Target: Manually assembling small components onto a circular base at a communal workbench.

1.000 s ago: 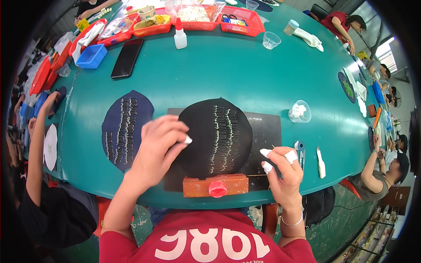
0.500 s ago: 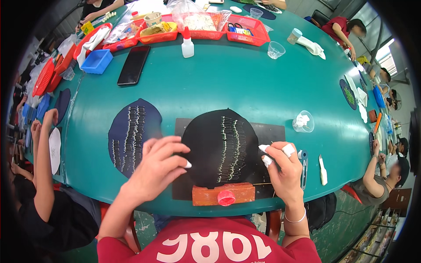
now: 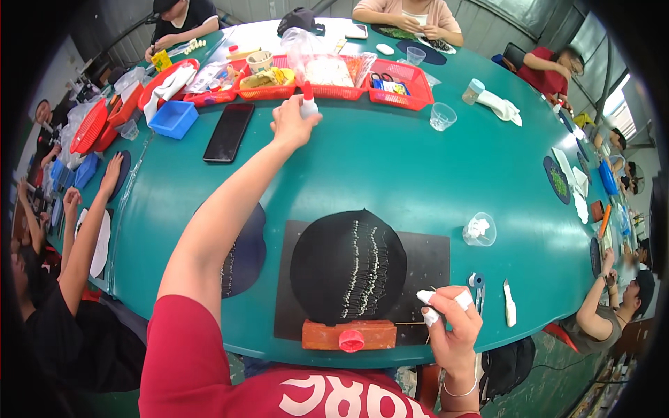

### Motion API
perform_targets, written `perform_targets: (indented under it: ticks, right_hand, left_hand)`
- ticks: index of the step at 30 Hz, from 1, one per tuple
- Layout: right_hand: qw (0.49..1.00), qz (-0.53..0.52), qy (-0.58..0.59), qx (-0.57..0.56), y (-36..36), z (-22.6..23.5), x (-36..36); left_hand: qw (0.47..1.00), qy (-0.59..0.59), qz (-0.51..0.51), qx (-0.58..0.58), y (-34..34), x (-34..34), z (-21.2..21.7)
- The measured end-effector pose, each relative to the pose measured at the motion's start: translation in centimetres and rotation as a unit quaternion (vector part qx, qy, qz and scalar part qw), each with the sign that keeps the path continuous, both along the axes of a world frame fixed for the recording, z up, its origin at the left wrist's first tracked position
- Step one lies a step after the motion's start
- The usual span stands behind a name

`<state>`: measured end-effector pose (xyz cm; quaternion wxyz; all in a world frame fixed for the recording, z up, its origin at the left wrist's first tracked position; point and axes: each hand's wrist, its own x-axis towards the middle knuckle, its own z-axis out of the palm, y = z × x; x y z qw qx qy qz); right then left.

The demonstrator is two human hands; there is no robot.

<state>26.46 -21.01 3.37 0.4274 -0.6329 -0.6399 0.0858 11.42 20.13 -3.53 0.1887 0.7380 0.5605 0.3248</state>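
Note:
My left arm stretches far across the table, and my left hand (image 3: 291,123) is closed around a white squeeze bottle (image 3: 311,108) with a red cap. Close to me, my right hand (image 3: 456,324) is pinched, with white wraps on its fingertips; a thin stick (image 3: 433,288) pokes out between the fingers. Left of that hand lies a round black pad (image 3: 317,261) with rows of small dark pieces with pale tips. It rests on a dark board (image 3: 428,254), its near edge by a reddish wooden block (image 3: 317,335) with a red round cap (image 3: 351,341). My left arm partly hides a navy pad (image 3: 249,258).
Beyond my left hand stand red baskets (image 3: 338,90) of supplies. A phone (image 3: 228,134) and a blue tray (image 3: 173,119) lie left of it. To the right are a clear cup (image 3: 480,230) with white scraps, a tape roll (image 3: 476,281) and a white-wrapped knife (image 3: 510,306). Other people sit around.
My left hand has gone from beside the black pad to the far bottle and closed on it. My right hand stays near the board's right side. The whole view has shifted upward.

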Motion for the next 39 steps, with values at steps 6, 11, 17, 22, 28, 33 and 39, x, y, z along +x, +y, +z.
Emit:
perform_targets:
  ticks: [6,11,17,22,28,33,39]
  right_hand:
    - [0.999,-0.030,0.013,0.026,-1.2,0.3,0.5]
    - [0.989,-0.016,0.121,0.081,-2.8,-0.3,0.3]
    - [0.938,0.079,0.303,0.146,-5.6,-0.5,-3.9]
    - [0.904,0.197,0.364,0.110,-8.0,-2.0,-7.5]
    - [0.865,0.192,0.456,0.085,-10.0,-3.3,-9.2]
    - [0.851,0.223,0.468,0.088,-9.7,-2.7,-8.9]
    - [0.735,0.345,0.583,0.039,-9.2,-1.0,-6.9]
  left_hand:
    - [0.970,-0.193,-0.121,0.088,1.6,-3.7,0.1]
    - [0.936,-0.250,-0.227,0.100,-15.3,-7.3,11.2]
    - [0.908,-0.153,-0.389,-0.035,-34.6,-13.0,10.9]
    - [0.865,-0.195,-0.428,-0.175,-42.8,-11.6,4.4]
    - [0.852,-0.188,-0.446,-0.197,-43.6,-10.8,2.8]
    - [0.753,-0.313,-0.455,-0.357,-44.0,-10.3,0.1]
    - [0.486,-0.412,-0.542,-0.548,-43.2,-10.1,-0.6]
